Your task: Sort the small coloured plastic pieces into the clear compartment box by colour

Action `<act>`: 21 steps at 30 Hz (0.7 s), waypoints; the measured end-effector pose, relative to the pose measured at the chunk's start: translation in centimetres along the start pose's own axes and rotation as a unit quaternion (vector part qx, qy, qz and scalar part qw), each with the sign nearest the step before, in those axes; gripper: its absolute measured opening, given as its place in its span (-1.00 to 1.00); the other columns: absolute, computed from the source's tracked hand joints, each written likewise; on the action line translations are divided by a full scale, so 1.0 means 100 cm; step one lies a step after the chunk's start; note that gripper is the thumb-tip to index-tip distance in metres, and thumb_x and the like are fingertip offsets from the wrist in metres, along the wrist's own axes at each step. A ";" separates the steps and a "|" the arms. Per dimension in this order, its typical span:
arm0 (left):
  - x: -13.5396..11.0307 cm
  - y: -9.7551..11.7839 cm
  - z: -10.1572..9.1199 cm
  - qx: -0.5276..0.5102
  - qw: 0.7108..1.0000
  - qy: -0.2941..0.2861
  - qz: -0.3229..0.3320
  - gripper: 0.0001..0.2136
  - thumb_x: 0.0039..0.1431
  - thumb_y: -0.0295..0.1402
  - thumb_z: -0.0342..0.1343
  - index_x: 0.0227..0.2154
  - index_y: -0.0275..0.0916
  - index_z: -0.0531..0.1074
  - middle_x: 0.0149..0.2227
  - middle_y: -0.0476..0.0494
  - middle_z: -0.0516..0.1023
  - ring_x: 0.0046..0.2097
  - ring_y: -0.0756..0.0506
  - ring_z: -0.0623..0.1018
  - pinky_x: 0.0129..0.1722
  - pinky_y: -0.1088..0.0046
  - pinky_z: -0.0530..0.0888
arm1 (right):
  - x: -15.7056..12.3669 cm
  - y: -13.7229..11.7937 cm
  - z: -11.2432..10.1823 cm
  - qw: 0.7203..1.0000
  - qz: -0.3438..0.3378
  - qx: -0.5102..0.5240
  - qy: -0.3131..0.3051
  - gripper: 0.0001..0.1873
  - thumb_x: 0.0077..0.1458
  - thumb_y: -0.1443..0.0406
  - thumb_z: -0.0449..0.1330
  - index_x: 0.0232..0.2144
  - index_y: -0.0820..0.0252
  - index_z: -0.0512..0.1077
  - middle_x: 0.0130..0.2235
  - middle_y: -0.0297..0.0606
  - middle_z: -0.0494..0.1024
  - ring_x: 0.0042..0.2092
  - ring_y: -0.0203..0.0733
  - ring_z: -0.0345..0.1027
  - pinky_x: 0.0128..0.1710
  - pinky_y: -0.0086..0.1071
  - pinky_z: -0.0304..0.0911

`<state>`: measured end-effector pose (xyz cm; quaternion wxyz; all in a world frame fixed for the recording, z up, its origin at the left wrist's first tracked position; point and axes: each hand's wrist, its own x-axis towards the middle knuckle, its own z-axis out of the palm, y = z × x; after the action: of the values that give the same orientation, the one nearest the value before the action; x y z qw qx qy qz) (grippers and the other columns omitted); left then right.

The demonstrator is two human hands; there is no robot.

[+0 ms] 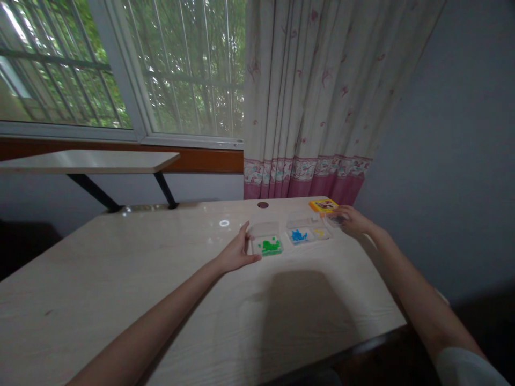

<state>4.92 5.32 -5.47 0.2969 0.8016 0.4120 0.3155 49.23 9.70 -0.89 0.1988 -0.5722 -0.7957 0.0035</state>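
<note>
My left hand (pixel 237 253) is at the left side of a clear plastic box of small green pieces (pixel 270 246). Its thumb and fingers are spread apart, touching or nearly touching the box's left edge. Right of that box stand open clear compartments with small blue pieces (pixel 298 236) and a few yellow pieces (pixel 319 232). At the right end my right hand (pixel 351 220) has its fingers curled over the edge of a clear box with dark contents (pixel 336 219). The hand partly hides this box.
A yellow printed box (pixel 322 206) lies behind the right hand. A white ring (pixel 224 223) lies left of the boxes, and a round hole (pixel 263 205) is near the table's back edge. A raised shelf (pixel 100 161) stands at the back left; a curtain (pixel 306 107) hangs behind.
</note>
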 end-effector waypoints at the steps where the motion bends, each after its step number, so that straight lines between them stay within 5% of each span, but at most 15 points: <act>1: -0.004 0.000 -0.002 0.003 1.000 -0.001 0.000 -0.03 -0.17 -0.20 0.20 0.17 -0.33 -0.35 -0.10 -0.24 0.27 -0.11 -0.16 0.38 -0.05 0.24 0.27 | 0.004 -0.010 -0.006 1.000 -0.019 -0.003 0.021 -0.52 -0.20 0.52 0.01 -0.17 0.21 0.42 -0.05 -0.11 0.36 0.04 -0.09 0.16 0.07 -0.21 0.06; 5: -0.020 0.001 -0.009 0.020 1.000 -0.022 0.009 -0.04 -0.15 -0.20 0.18 0.17 -0.29 -0.39 -0.09 -0.25 0.27 -0.14 -0.15 0.38 -0.09 0.23 0.29 | 0.013 -0.087 -0.014 0.984 -0.117 0.024 0.132 -0.63 -0.04 0.41 0.00 -0.13 0.20 0.35 -0.05 -0.11 0.29 0.00 -0.11 0.18 0.01 -0.13 0.12; 11: -0.030 0.002 -0.012 0.015 0.999 -0.022 0.028 -0.01 -0.17 -0.27 0.20 0.16 -0.23 -0.45 -0.09 -0.22 0.30 -0.18 -0.11 0.40 -0.12 0.28 0.31 | 0.015 -0.221 0.034 0.963 -0.245 0.088 0.068 -0.49 0.06 0.34 0.00 0.09 0.20 0.08 0.09 -0.10 0.18 0.13 -0.17 0.01 0.09 -0.19 0.04; 15: -0.030 0.002 -0.010 0.007 1.000 -0.019 0.008 0.00 -0.17 -0.29 0.21 0.15 -0.21 -0.46 -0.09 -0.22 0.32 -0.31 -0.04 0.42 -0.20 0.33 0.35 | 0.028 -0.243 0.060 0.968 -0.212 0.122 0.052 -0.57 0.08 0.31 0.02 0.02 0.31 0.19 0.00 -0.04 0.31 0.06 -0.16 0.12 0.06 -0.23 0.07; 21: -0.029 0.002 -0.010 0.012 1.000 -0.003 -0.001 0.01 -0.23 -0.28 0.24 0.16 -0.25 -0.38 -0.12 -0.22 0.34 -0.38 -0.01 0.40 -0.25 0.34 0.35 | 0.007 -0.248 0.057 0.959 -0.224 0.171 0.019 -0.73 0.14 0.30 -0.05 -0.21 0.24 0.40 -0.26 -0.18 0.45 -0.20 -0.27 0.30 -0.14 -0.37 0.21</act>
<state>2.90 2.94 -5.43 0.2888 0.8057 0.4154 0.3081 24.67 3.09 -0.15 0.3039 -0.3365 -0.8874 0.0838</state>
